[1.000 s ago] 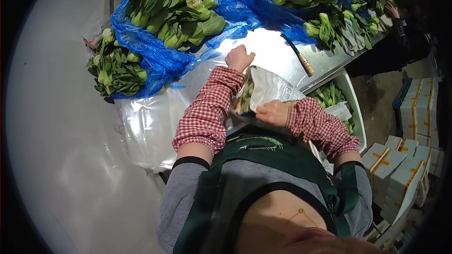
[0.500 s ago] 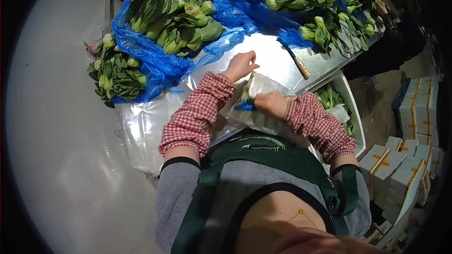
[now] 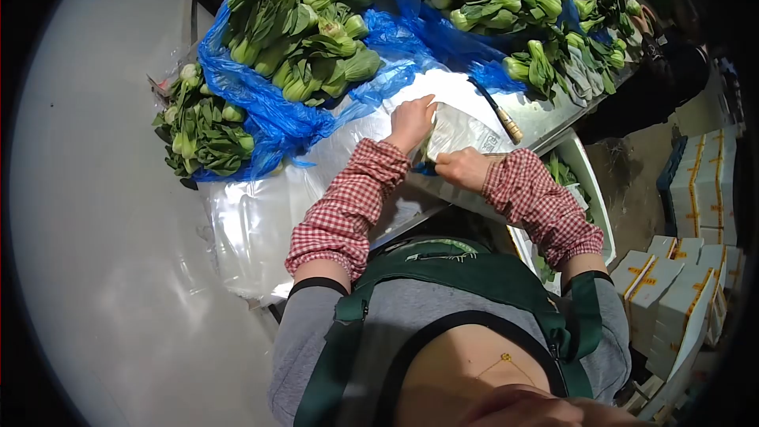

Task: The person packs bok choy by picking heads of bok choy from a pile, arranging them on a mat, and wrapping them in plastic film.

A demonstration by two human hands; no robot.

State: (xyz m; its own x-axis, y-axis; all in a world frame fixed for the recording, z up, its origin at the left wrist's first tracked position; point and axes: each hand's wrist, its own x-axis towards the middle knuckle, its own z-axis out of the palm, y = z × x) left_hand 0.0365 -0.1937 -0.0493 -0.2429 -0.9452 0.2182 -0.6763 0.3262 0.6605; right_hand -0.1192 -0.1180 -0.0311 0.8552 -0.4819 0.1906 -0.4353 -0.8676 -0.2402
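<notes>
A whitish plastic bag (image 3: 466, 133) with faint print lies between my hands on the metal table, with a little green and blue at its opening. At the bag's upper left edge, my left hand (image 3: 412, 122) is closed on the plastic. My right hand (image 3: 465, 168) pinches the bag's lower edge, fingers curled. Most of what is inside the bag is hidden by the plastic and my hands. Just beyond the bag lies a knife (image 3: 506, 120) with a wooden handle. Flat clear plastic bags (image 3: 261, 217) are spread under and beside my left forearm.
Bok choy piles (image 3: 304, 32) rest on blue plastic (image 3: 277, 115) at the back left, with more bok choy (image 3: 506, 0) at the back right. A white bin (image 3: 598, 202) holds greens at the right. Foam boxes (image 3: 672, 292) stand beyond it. A person's dark sleeve (image 3: 672, 79) shows at the right.
The bag's opening has narrowed, and the contents seen in it earlier are now mostly covered. My left hand has moved down from its earliest position and now grips the bag's upper edge.
</notes>
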